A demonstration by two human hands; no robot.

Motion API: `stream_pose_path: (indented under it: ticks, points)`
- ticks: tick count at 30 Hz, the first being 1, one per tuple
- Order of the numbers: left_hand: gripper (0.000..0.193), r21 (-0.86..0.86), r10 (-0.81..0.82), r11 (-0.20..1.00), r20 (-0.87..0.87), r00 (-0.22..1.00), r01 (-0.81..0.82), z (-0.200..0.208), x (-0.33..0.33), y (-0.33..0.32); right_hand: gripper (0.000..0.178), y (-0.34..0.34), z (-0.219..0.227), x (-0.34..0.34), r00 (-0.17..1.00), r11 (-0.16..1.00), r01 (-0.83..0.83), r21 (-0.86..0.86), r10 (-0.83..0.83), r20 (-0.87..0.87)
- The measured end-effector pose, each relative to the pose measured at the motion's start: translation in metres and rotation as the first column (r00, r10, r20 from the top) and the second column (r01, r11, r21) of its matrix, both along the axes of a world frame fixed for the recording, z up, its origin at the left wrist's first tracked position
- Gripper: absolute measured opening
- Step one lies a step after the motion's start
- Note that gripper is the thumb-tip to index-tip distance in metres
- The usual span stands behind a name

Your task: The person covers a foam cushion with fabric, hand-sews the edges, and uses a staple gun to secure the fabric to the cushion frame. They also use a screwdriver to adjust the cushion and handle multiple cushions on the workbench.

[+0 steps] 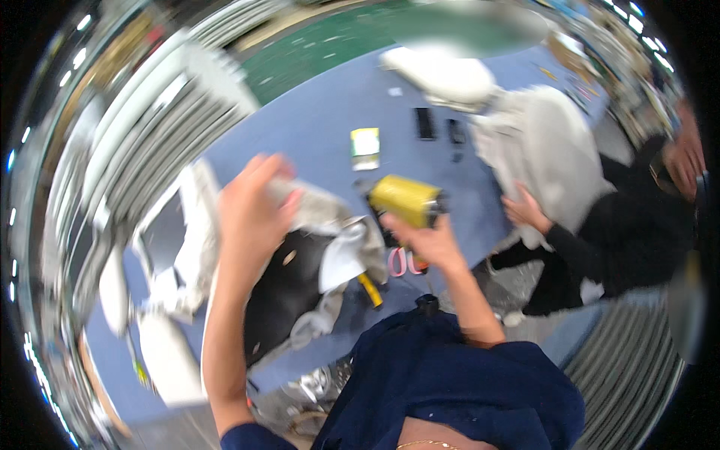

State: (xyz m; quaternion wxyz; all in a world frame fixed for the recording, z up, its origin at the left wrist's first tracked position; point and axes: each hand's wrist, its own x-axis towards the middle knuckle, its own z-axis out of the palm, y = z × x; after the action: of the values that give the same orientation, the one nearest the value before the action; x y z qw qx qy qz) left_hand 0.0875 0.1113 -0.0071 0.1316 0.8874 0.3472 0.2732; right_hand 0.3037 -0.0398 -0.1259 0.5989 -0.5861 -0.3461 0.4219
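Observation:
My right hand (429,238) is closed round a yellow and black power tool (405,199) with a thick barrel; motion blur hides its exact kind. My left hand (259,196) is raised over the far left edge of an upholstered piece, its thumb apart from the curled fingers and nothing visible in it. That upholstered piece (289,289) lies in front of me, with a black board inside and light grey fabric round its edge. A white sheet (342,259) rests on its right side. Close by is a yellow-handled tool (370,290). Pink-handled scissors (397,262) lie below my right hand.
The blue table (315,124) also carries a small yellow and white packet (365,148), a black phone (424,124) and a white cushion (442,75). More covered pieces (169,356) lie at left. At right, a co-worker's hand (527,210) touches a light-coloured cover (551,150).

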Motion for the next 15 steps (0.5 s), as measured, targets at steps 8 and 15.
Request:
stream_pose_path:
  ticks: [8, 15]
  points:
    - [0.025, 0.008, 0.133, 0.991, -0.122, 0.984, -0.134, 0.000, 0.009, -0.008, 0.023, 0.009, 0.024, -0.033, 0.878, 0.911, -0.145, 0.385, -0.061, 0.475]
    - [0.032, 0.017, 0.163, 0.986, -0.204, 0.965, -0.163, -0.001, 0.015, -0.012, 0.017, 0.021, 0.022, -0.045, 0.815, 0.925, -0.149, 0.350, -0.085, 0.573]
